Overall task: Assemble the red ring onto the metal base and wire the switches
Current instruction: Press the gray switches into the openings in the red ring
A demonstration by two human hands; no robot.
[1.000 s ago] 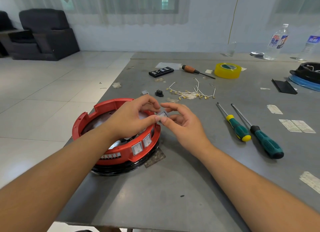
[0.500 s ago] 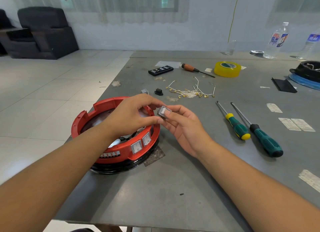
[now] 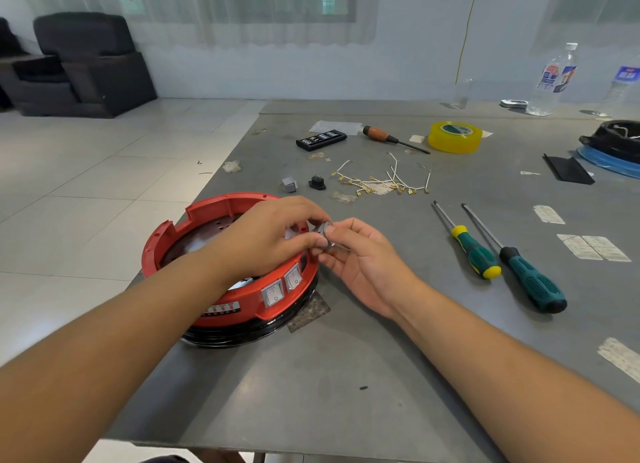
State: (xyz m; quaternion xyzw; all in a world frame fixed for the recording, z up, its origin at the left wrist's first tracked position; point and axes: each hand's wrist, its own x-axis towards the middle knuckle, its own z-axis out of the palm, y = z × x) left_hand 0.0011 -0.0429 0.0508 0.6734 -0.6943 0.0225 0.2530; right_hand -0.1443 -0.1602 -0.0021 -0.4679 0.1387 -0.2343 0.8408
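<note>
The red ring (image 3: 180, 230) sits on the dark round metal base (image 3: 249, 331) at the table's left edge, with two grey rocker switches (image 3: 282, 287) set in its front wall. A small grey switch (image 3: 322, 232) is held just above the ring's right rim, pinched between my left hand (image 3: 266, 237) and my right hand (image 3: 360, 258). My left hand reaches over the ring and hides part of its inside. A bundle of short white wires (image 3: 381, 180) with brass terminals lies further back on the table.
Two green-handled screwdrivers (image 3: 498, 258) lie to the right. Behind are a loose grey switch (image 3: 289, 184), a black socket (image 3: 317, 182), a bit case (image 3: 321, 138), a wooden-handled screwdriver (image 3: 391, 137), yellow tape (image 3: 454, 137), bottles (image 3: 554, 81) and a black-and-blue unit (image 3: 613, 151).
The grey switch between my fingertips has been turned and shifted slightly toward the ring's right rim. Both hands stay close together over the same spot.
</note>
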